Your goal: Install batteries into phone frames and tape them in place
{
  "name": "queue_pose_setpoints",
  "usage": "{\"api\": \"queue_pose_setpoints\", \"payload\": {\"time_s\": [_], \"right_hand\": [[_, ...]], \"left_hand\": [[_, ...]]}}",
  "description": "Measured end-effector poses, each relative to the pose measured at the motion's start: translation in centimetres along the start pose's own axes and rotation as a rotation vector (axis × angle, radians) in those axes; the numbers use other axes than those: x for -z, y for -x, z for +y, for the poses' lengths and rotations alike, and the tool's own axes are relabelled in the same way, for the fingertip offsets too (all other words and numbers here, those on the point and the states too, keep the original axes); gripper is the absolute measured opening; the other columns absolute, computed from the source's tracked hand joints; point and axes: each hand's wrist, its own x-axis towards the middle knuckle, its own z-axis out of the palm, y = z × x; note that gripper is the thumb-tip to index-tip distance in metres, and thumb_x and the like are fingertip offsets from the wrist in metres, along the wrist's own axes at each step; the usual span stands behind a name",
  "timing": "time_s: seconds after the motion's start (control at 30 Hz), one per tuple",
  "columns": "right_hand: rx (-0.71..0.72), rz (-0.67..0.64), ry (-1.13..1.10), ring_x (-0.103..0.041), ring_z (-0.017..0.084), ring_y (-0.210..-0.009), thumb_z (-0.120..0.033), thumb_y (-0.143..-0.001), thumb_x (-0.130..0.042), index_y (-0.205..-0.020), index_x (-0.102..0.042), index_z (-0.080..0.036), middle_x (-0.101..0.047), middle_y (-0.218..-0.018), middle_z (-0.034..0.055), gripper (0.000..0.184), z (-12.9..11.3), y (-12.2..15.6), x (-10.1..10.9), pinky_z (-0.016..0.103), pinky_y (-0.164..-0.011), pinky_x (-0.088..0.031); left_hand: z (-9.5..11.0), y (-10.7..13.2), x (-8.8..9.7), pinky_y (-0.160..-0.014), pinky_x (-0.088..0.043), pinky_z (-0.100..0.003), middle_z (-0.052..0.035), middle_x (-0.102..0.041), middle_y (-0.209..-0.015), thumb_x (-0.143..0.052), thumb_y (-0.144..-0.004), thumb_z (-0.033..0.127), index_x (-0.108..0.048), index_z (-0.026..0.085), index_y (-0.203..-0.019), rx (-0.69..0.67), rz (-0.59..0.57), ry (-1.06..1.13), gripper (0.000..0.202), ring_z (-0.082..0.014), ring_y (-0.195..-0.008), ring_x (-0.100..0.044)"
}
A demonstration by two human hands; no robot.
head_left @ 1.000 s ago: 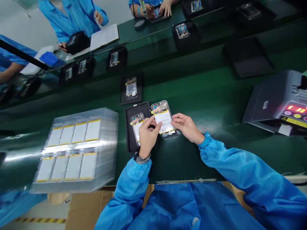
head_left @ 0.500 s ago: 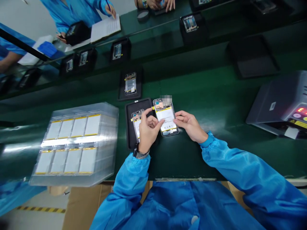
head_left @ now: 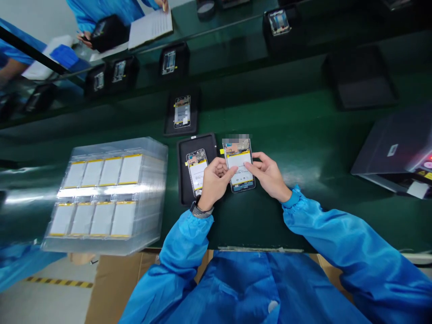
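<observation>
Leftmost, a stack of clear trays (head_left: 104, 193) of pale battery packs sits on the green bench (head_left: 303, 135). Just right of it, a black tray (head_left: 182, 193) carries one phone (head_left: 196, 171). The left hand (head_left: 211, 184), fingers curled, pinches the left edge of the open phone (head_left: 240, 168). The right hand (head_left: 270, 177) pinches its right edge with thumb and forefinger. That phone lies between them, its long axis pointing away from the person, both hands equally near. A grey machine (head_left: 394, 153) stands far right.
</observation>
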Motion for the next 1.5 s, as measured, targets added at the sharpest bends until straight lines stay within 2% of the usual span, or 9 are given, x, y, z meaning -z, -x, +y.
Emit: {"api": "queue_pose_setpoints", "payload": {"time_s": [0.13, 0.2, 0.27, 0.4, 0.5, 0.77, 0.9, 1.2, 1.5], "right_hand": [[0.042, -0.031, 0.041, -0.072, 0.020, -0.068, -0.054, -0.078, -0.084, -0.096, -0.059, -0.021, -0.076, -0.083, 0.0031, 0.046, 0.1, 0.3, -0.2, 0.036, -0.070, -0.063], [0.054, -0.045, 0.059, -0.072, 0.019, -0.067, -0.055, -0.080, -0.083, -0.095, -0.059, -0.021, -0.075, -0.082, 0.0029, 0.044, 0.2, 0.6, -0.4, 0.035, -0.069, -0.063], [0.058, -0.046, 0.088, -0.071, 0.019, -0.067, -0.056, -0.081, -0.081, -0.096, -0.059, -0.021, -0.075, -0.082, 0.0028, 0.044, 0.5, 0.9, -0.7, 0.034, -0.067, -0.062], [0.095, -0.040, 0.185, -0.071, 0.019, -0.069, -0.057, -0.085, -0.077, -0.099, -0.058, -0.021, -0.074, -0.083, 0.0032, 0.043, 1.4, 1.7, -1.3, 0.032, -0.064, -0.060], [0.151, -0.018, 0.266, -0.071, 0.019, -0.071, -0.054, -0.091, -0.072, -0.101, -0.057, -0.021, -0.074, -0.084, 0.0033, 0.038, 2.2, 2.0, -1.4, 0.032, -0.066, -0.059], [0.176, 0.077, 0.299, -0.066, 0.016, -0.062, -0.052, -0.094, -0.068, -0.112, -0.056, -0.022, -0.070, -0.076, -0.0010, 0.037, 2.3, 1.7, -1.8, 0.026, -0.055, -0.053], [0.183, 0.140, 0.278, -0.057, 0.013, -0.054, -0.054, -0.094, -0.065, -0.102, -0.056, -0.021, -0.061, -0.064, -0.0042, 0.035, 2.0, 1.3, -2.2, 0.023, -0.048, -0.045], [0.186, 0.174, 0.259, -0.050, 0.011, -0.051, -0.058, -0.092, -0.066, -0.089, -0.051, -0.022, -0.057, -0.062, -0.0046, 0.039, 2.0, 1.1, -2.2, 0.023, -0.047, -0.040], [0.204, 0.195, 0.319, -0.047, 0.011, -0.053, -0.059, -0.092, -0.066, -0.083, -0.049, -0.023, -0.055, -0.063, -0.0035, 0.041, 2.3, 1.2, -2.1, 0.025, -0.049, -0.037]], "left_hand": [[0.0, 0.3, -0.6, -0.061, -0.049, -0.021, 0.0009, -0.066, -0.076, -0.082, -0.080, 0.045, -0.056, 0.019, -0.087, -0.004, -0.048, 0.064, 0.038, -0.0108, -0.065, -0.061], [0.1, 0.5, -1.0, -0.071, -0.055, -0.026, -0.0029, -0.071, -0.088, -0.079, -0.082, 0.050, -0.058, 0.019, -0.094, 0.034, -0.049, 0.167, 0.039, -0.0152, -0.078, -0.068], [0.3, 0.6, -1.5, -0.074, -0.056, -0.028, -0.0050, -0.073, -0.094, -0.075, -0.085, 0.054, -0.061, 0.019, -0.103, 0.087, -0.014, 0.219, 0.043, -0.0181, -0.085, -0.070], [0.8, 1.0, -2.1, -0.064, -0.051, -0.025, -0.0050, -0.072, -0.086, -0.066, -0.090, 0.059, -0.065, 0.016, -0.100, 0.110, 0.111, 0.089, 0.044, -0.0166, -0.076, -0.066], [1.0, 1.1, -2.1, -0.065, -0.051, -0.025, -0.0049, -0.072, -0.087, -0.067, -0.090, 0.058, -0.066, 0.015, -0.098, 0.068, 0.156, 0.006, 0.043, -0.0163, -0.077, -0.065], [0.3, 1.2, -2.6, -0.072, -0.053, -0.029, -0.0079, -0.074, -0.096, -0.064, -0.093, 0.054, -0.067, 0.016, -0.101, -0.015, 0.175, -0.080, 0.039, -0.0203, -0.086, -0.068], [0.0, 1.4, -3.0, -0.077, -0.054, -0.030, -0.0091, -0.075, -0.101, -0.062, -0.095, 0.053, -0.067, 0.016, -0.102, -0.063, 0.168, -0.133, 0.038, -0.0212, -0.092, -0.069], [-0.1, 1.6, -3.2, -0.064, -0.049, -0.027, -0.0050, -0.071, -0.084, -0.067, -0.091, 0.052, -0.068, 0.016, -0.094, -0.046, 0.190, -0.165, 0.036, -0.0172, -0.073, -0.063], [0.2, 1.6, -3.2, -0.067, -0.050, -0.027, -0.0050, -0.072, -0.086, -0.069, -0.090, 0.049, -0.070, 0.016, -0.095, -0.042, 0.192, -0.146, 0.034, -0.0177, -0.076, -0.064]]}}
